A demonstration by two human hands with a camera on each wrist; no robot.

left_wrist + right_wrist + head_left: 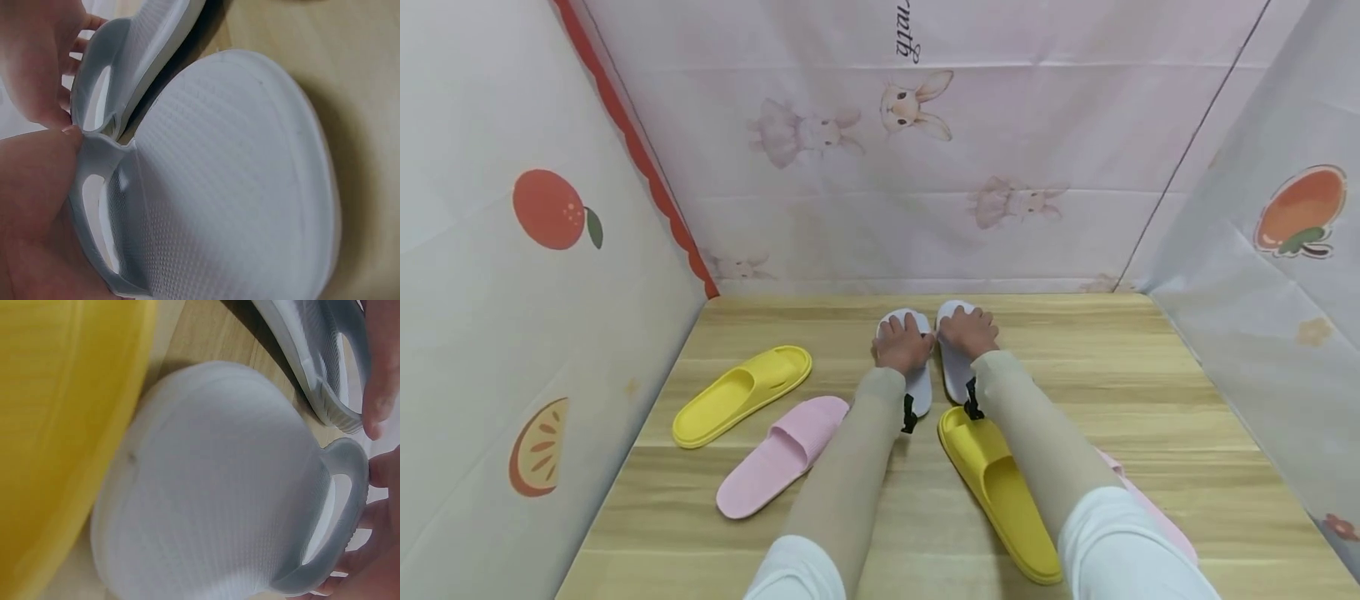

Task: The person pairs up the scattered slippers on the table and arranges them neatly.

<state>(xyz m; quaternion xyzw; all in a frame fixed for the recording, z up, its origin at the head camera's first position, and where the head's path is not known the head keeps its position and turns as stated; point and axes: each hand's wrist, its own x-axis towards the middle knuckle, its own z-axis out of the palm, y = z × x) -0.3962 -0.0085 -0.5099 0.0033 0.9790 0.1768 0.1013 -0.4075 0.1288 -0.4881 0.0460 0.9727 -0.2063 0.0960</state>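
Left grip: the left hand (902, 342) holds the strap end of the left white slipper (237, 169), thumb at the inner edge of the strap. Right grip: the right hand (970, 329) holds the strap end of the right white slipper (206, 481), fingers bent round the strap's outer side. White slippers lie side by side on the wood-grain surface (1165, 400), narrow gap between, soles down, toes at the back wall (1075, 242).

Left yellow slipper (718, 406) far left, toe angled inward. Left pink slipper (756, 475) between it and the left forearm, toe partly behind the sleeve (846, 467). Right yellow slipper (1018, 508) just behind the right white slipper's heel, running back under the right forearm; contact between the two, cannot tell. Right pink slipper (1161, 512) right of that forearm, mostly hidden.

Black strap (910, 414) hangs under the left wrist, another at the right. Back wall printed with rabbits, side walls with fruit; red scalloped trim (636, 150) along the left corner.
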